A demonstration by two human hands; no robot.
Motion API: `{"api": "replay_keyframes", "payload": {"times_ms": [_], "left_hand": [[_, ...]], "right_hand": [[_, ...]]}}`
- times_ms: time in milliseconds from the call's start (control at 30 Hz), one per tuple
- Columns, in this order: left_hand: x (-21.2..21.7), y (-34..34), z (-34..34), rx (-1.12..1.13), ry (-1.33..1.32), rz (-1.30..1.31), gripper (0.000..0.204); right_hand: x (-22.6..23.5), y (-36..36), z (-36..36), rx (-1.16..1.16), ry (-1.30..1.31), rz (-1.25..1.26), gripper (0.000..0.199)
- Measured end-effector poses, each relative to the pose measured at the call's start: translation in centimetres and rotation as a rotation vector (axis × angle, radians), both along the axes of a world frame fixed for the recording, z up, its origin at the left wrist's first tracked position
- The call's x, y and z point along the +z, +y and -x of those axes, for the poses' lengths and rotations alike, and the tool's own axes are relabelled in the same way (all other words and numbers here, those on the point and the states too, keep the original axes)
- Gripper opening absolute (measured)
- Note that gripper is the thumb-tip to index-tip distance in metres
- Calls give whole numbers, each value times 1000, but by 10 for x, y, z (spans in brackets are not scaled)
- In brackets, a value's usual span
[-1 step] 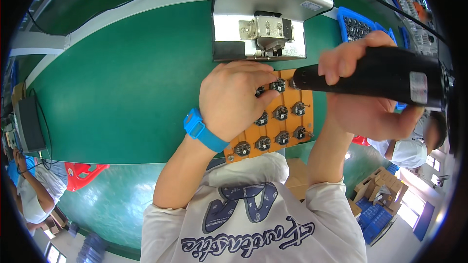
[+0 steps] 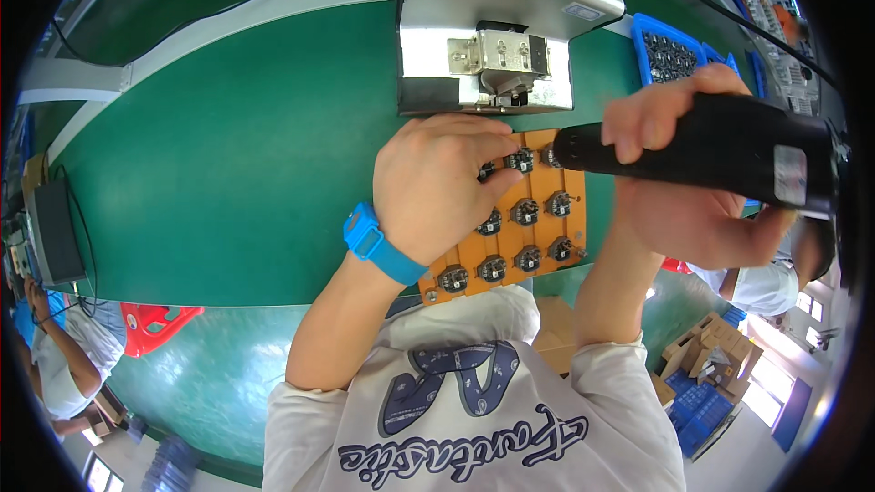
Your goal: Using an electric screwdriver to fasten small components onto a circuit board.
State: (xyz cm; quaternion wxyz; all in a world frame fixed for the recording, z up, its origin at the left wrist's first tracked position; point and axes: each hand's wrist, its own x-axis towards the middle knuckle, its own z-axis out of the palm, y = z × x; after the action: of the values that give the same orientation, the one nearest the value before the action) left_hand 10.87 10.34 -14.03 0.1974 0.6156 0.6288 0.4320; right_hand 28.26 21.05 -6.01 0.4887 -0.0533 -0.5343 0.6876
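An orange fixture board point(image 2: 469, 247) lies on the green table and bears rows of small black round components point(image 2: 524, 211) with metal parts. My left hand point(image 2: 439, 184), with a blue watch on its wrist, rests over the board's far left part. Its thumb and fingers curve around components there, and the palm hides that corner. In my right hand point(image 2: 679, 210) is a black electric screwdriver point(image 2: 720, 148), held nearly level in the picture with fingers wrapped round its body. The screwdriver's nose is at the far right component point(image 2: 550, 157); its tip cannot be made out.
A metal machine housing point(image 2: 428, 46) with a silver bracket stands just beyond the board. Blue bins point(image 2: 665, 47) of small metal parts sit at the far right. Another person's arm point(image 2: 68, 337) shows at the left, near a red stool point(image 2: 155, 328). Cardboard boxes point(image 2: 706, 355) lie right.
My right hand and the screwdriver have shifted slightly right and toward me, uncovering a little more of the far right component. My left hand and the board have stayed put.
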Motion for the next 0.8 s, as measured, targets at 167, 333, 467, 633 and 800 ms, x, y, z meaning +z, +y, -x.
{"api": "replay_keyframes", "payload": {"times_ms": [167,333,467,633,800], "left_hand": [[0,0,0,-16,-55,44,22],[-2,-1,0,-30,-21,46,22],[-4,-3,-1,-25,-12,36,23],[-3,-5,-3,-36,-23,63,23],[-6,-1,-2,-40,-32,38,21]], "right_hand": [[27,6,-7,121,-88,-171,97],[81,39,7,25,207,-110,76],[109,66,11,-42,422,-57,65],[116,108,15,-85,245,-364,79],[101,45,31,-44,179,-237,76]]}}
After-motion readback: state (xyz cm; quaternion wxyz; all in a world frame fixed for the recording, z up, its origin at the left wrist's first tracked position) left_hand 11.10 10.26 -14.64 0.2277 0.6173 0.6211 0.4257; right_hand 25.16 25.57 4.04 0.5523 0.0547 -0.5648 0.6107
